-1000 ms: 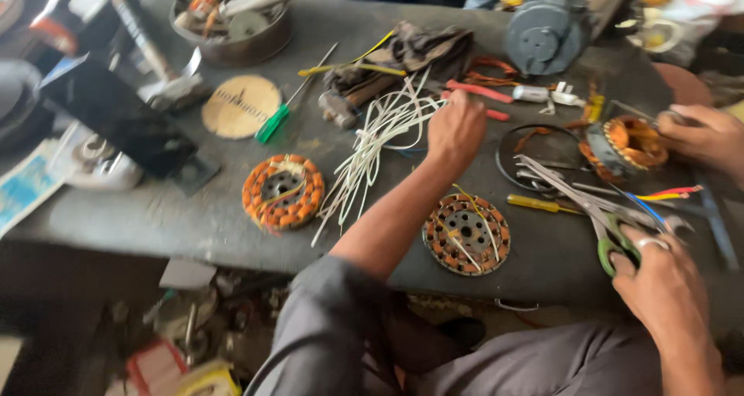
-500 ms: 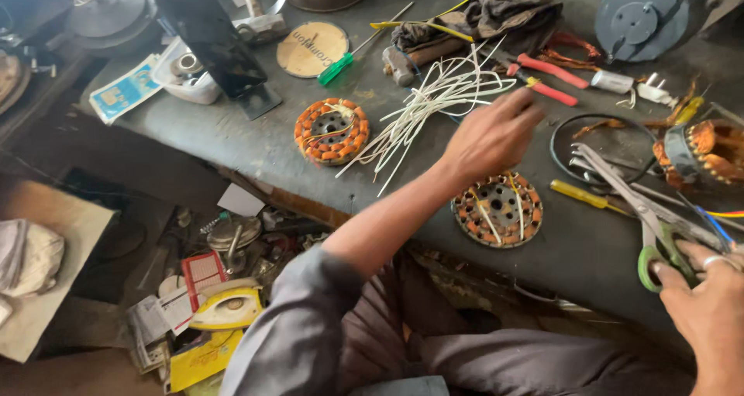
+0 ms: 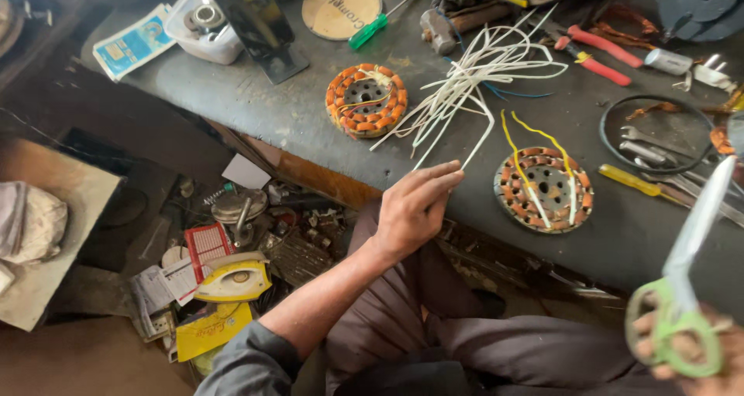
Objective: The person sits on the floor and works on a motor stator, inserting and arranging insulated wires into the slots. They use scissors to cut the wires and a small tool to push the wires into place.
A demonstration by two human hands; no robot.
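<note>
Left hand, frame centre, pinches one white sleeve pulled from the bundle at upper centre. Right hand — lower right, blurred — has fingers through green-handled scissors. A stator lies between them.

Two wound stators lie on the bench: an orange one to the left, a brown one to the right. One green-handled screwdriver sits far back, one yellow-handled screwdriver at right, one red-handled pliers, one green-handled scissors near right.
</note>
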